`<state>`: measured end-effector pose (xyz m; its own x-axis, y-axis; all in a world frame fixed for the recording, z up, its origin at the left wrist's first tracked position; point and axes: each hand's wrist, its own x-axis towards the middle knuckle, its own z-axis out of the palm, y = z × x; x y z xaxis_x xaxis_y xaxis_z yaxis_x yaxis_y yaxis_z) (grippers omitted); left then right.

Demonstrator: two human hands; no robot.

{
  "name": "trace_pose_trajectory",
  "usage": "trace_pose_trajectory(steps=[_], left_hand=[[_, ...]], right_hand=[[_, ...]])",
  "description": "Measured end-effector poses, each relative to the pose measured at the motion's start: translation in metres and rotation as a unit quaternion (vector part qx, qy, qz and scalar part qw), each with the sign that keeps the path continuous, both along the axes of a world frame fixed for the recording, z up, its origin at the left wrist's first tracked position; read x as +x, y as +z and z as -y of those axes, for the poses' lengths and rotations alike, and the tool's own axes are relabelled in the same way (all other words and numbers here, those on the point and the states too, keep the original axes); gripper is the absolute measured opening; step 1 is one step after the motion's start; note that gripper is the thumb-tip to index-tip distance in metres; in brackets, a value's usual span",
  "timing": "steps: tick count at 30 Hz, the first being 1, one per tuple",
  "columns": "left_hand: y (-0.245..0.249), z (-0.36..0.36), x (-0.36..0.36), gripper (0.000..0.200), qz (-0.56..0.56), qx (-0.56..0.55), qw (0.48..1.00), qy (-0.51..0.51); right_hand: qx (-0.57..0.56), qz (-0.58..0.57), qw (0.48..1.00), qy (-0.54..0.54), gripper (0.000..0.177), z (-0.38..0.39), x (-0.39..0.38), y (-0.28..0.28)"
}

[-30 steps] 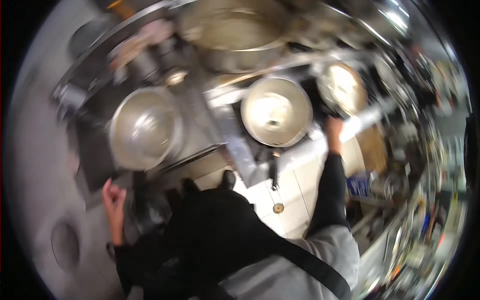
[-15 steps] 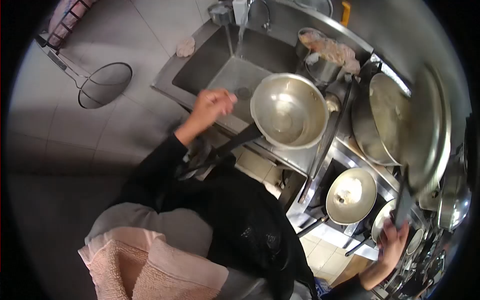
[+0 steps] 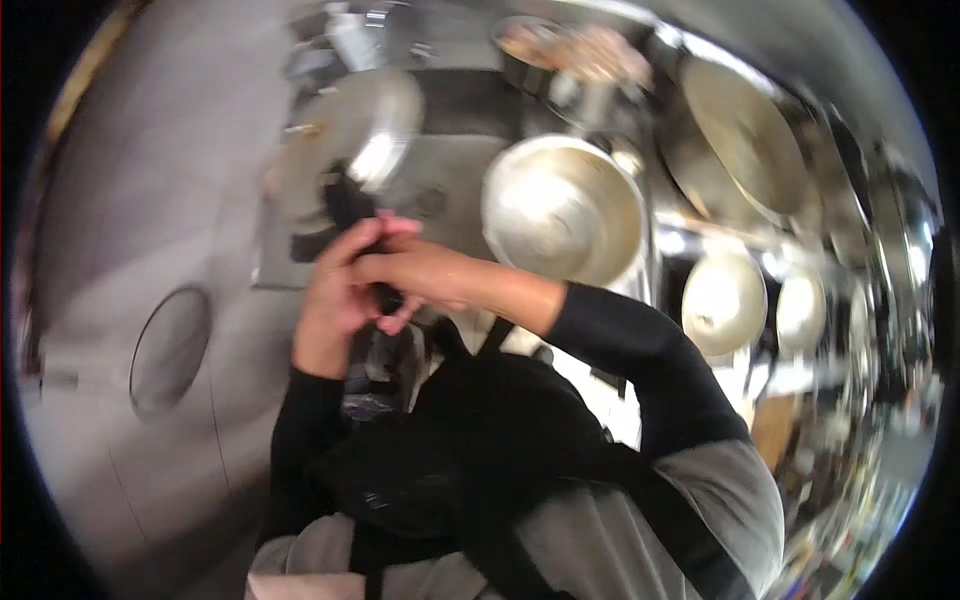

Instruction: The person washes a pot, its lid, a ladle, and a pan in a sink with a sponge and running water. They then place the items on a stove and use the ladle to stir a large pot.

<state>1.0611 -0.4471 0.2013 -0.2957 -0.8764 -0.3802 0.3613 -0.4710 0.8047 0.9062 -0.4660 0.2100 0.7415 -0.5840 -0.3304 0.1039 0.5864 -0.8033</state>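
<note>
A metal pan (image 3: 348,135) is held out beyond the fingers by its long black handle (image 3: 346,195), its body overlapping the left part of the sink (image 3: 465,100) in view. The pan appears tilted; whether its rim touches the sink cannot be made out through the blur. The handle is wrapped by the fingers of the left hand (image 3: 333,288) and, laid against it from the right, by those of the right hand (image 3: 420,272); both sets are closed on it, and its dark tail end is seen below them.

To the right of the fingers, well clear of them, a deep pot (image 3: 562,212) is set; far to their left, a round strainer (image 3: 172,350) is seen.

The pan is judged to be stiff, hardly fragile, and fairly heavy for its grip, since the broad metal body is carried ahead of the fingers and the front would be pulled downward. Twisting about the handle is to be expected if the load is uneven. The handle is best gripped along its middle, with one set of fingers nearer the body for leverage. Bare metal beyond the fingers is better avoided, as it could be slick or hot.
</note>
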Motion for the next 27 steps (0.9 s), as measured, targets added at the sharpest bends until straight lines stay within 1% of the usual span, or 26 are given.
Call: trace_pose_trajectory(steps=[1, 2, 3, 4, 5, 6, 7, 8, 9, 10, 11, 12, 13, 14, 16, 17, 18, 19, 20, 21, 22, 23, 24, 25, 26, 27], left_hand=[[0.003, 0.007, 0.011, 0.036, -0.024, 0.028, 0.999, 0.022], [-0.021, 0.025, 0.028, 0.029, -0.041, 0.056, 0.994, 0.080], [-0.044, 0.043, 0.049, 0.026, -0.047, 0.068, 0.993, 0.086], [-0.055, 0.059, 0.070, 0.020, -0.041, 0.085, 0.992, 0.082], [-0.068, 0.076, 0.094, 0.011, -0.068, 0.129, 0.986, 0.081], [-0.079, 0.088, 0.109, 0.010, -0.097, 0.171, 0.977, 0.083], [-0.083, 0.082, 0.117, 0.017, -0.068, 0.147, 0.984, 0.073], [-0.085, 0.077, 0.117, 0.027, -0.038, 0.131, 0.989, 0.056], [-0.084, 0.066, 0.104, 0.034, 0.115, 0.013, 0.991, 0.064], [-0.098, 0.072, 0.111, 0.034, 0.021, 0.066, 0.995, 0.067], [-0.112, 0.072, 0.118, 0.036, 0.045, 0.052, 0.996, 0.060], [-0.140, 0.082, 0.134, 0.038, 0.088, 0.073, 0.992, 0.054], [-0.120, 0.080, 0.118, 0.040, 0.143, 0.076, 0.986, 0.048], [-0.127, 0.071, 0.123, 0.038, 0.147, 0.087, 0.984, 0.057], [-0.152, 0.084, 0.138, 0.034, 0.141, 0.119, 0.977, 0.105], [-0.162, 0.085, 0.143, 0.034, 0.134, 0.114, 0.979, 0.100], [-0.172, 0.086, 0.150, 0.033, 0.146, 0.099, 0.980, 0.089], [-0.182, 0.086, 0.159, 0.031, 0.162, 0.085, 0.980, 0.084], [-0.203, 0.094, 0.179, 0.024, 0.176, 0.113, 0.977, 0.038], [-0.198, 0.091, 0.179, 0.017, 0.197, 0.124, 0.972, 0.007], [-0.234, 0.096, 0.193, 0.016, 0.198, 0.090, 0.975, -0.040], [-0.217, 0.084, 0.183, 0.022, 0.229, 0.030, 0.972, -0.033], [-0.198, 0.088, 0.174, 0.019, 0.267, 0.081, 0.960, 0.010], [-0.191, 0.090, 0.170, 0.022, 0.318, 0.102, 0.941, 0.061], [-0.165, 0.083, 0.163, 0.038, 0.321, 0.033, 0.944, 0.069], [-0.166, 0.080, 0.164, 0.042, 0.336, -0.019, 0.937, 0.098]], right_hand=[[-0.109, -0.074, 0.989, 0.067, 0.041, 0.010, -0.007, 0.004], [-0.220, -0.162, 0.960, 0.055, 0.047, 0.012, -0.011, 0.002], [-0.346, -0.264, 0.900, 0.020, 0.047, 0.009, -0.020, -0.007], [-0.467, -0.356, 0.810, -0.007, 0.046, 0.005, -0.032, -0.015], [-0.461, -0.360, 0.811, -0.012, 0.046, -0.006, -0.045, -0.022], [-0.486, -0.428, 0.759, -0.059, 0.048, -0.024, -0.062, -0.029], [-0.511, -0.496, 0.694, -0.107, 0.051, -0.047, -0.065, -0.036], [-0.502, -0.510, 0.689, -0.114, 0.051, -0.059, -0.063, -0.040], [-0.407, -0.567, 0.709, -0.101, 0.056, -0.065, -0.067, -0.044], [-0.300, -0.626, 0.712, -0.105, 0.063, -0.073, -0.078, -0.045], [-0.315, -0.625, 0.698, -0.149, 0.066, -0.085, -0.080, -0.058], [-0.335, -0.627, 0.677, -0.190, 0.070, -0.090, -0.080, -0.068], [-0.328, -0.644, 0.659, -0.211, 0.067, -0.092, -0.083, -0.065], [-0.327, -0.649, 0.649, -0.226, 0.064, -0.104, -0.086, -0.064], [-0.288, -0.636, 0.668, -0.256, 0.062, -0.108, -0.096, -0.073], [-0.241, -0.640, 0.680, -0.263, 0.062, -0.112, -0.099, -0.074], [-0.239, -0.628, 0.681, -0.292, 0.064, -0.117, -0.109, -0.094], [-0.234, -0.634, 0.672, -0.304, 0.060, -0.119, -0.118, -0.093], [-0.229, -0.634, 0.669, -0.313, 0.057, -0.123, -0.129, -0.089], [-0.276, -0.654, 0.642, -0.290, 0.050, -0.130, -0.148, -0.102], [-0.334, -0.658, 0.622, -0.262, 0.045, -0.132, -0.166, -0.116], [-0.261, -0.664, 0.649, -0.266, 0.037, -0.132, -0.169, -0.091], [-0.381, -0.638, 0.621, -0.250, 0.037, -0.134, -0.196, -0.131], [-0.351, -0.664, 0.630, -0.197, 0.040, -0.119, -0.178, -0.066], [-0.388, -0.703, 0.527, -0.277, 0.040, -0.107, -0.155, -0.034], [-0.371, -0.647, 0.605, -0.279, 0.037, -0.080, -0.142, -0.006]])
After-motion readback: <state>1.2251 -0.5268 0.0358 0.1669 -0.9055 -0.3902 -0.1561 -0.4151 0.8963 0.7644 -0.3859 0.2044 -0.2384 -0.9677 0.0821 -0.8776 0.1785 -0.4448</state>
